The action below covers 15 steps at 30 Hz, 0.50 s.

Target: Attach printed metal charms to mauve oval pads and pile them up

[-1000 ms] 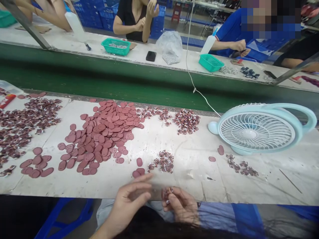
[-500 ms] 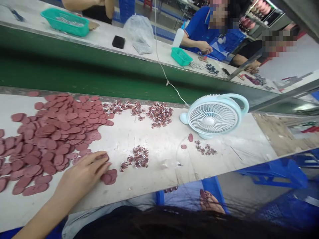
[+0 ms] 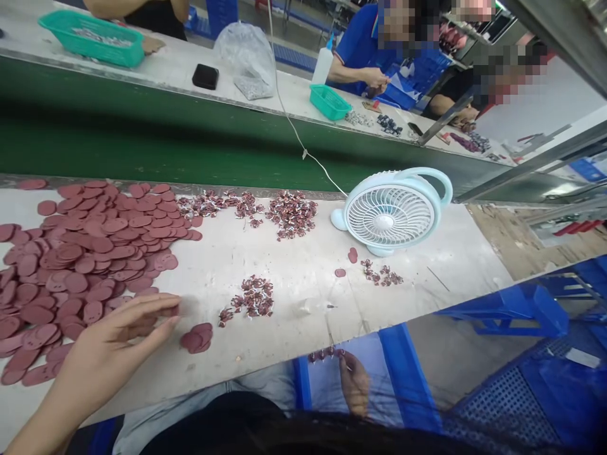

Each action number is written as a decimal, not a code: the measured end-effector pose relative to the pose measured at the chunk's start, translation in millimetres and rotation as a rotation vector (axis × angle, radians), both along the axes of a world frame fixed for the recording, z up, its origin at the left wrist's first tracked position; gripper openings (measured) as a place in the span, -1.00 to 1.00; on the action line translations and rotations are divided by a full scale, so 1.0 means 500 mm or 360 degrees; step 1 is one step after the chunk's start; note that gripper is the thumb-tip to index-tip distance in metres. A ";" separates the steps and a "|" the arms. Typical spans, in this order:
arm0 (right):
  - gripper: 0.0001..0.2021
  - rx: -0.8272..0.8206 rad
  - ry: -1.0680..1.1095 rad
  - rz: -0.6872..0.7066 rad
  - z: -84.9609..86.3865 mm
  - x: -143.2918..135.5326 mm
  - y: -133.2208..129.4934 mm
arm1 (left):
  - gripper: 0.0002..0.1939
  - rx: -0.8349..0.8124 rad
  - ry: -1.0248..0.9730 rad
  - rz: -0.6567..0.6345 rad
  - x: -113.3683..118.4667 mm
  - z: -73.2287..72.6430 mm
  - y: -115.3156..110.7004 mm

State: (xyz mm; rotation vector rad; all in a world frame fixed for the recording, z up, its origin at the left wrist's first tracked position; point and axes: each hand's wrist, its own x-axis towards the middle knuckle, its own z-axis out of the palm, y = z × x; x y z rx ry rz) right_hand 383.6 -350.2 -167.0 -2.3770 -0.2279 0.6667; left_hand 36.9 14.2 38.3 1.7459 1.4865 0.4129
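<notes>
The left hand point(image 3: 118, 344) lies flat over the table point(image 3: 294, 265), fingers spread and holding nothing, its fingertips point(image 3: 171, 303) touching the near edge of the discs point(image 3: 85, 253). These are thin, matte, dusty-red ovals, heaped loosely and overlapping, spreading away beyond the fingers; a few lie stacked just right of the fingertips. The right hand point(image 3: 355, 382) hangs below the table edge, fingers curled on a small cluster of clips point(image 3: 325, 355), dark red with white glints. A matching pile point(image 3: 251, 298) lies beyond it.
</notes>
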 end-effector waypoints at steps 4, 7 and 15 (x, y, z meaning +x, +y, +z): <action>-0.66 0.0028 -0.0103 0.0060 -0.020 0.002 0.003 | -0.67 -0.0200 -0.0267 0.0106 0.006 0.020 -0.021; -0.71 0.0051 -0.0171 0.0092 -0.030 0.010 0.007 | -0.69 -0.0254 -0.0326 0.0104 0.010 0.028 -0.027; -0.76 0.0022 -0.0228 0.0157 -0.036 0.017 0.019 | -0.70 -0.0165 -0.0336 0.0003 -0.007 0.013 -0.023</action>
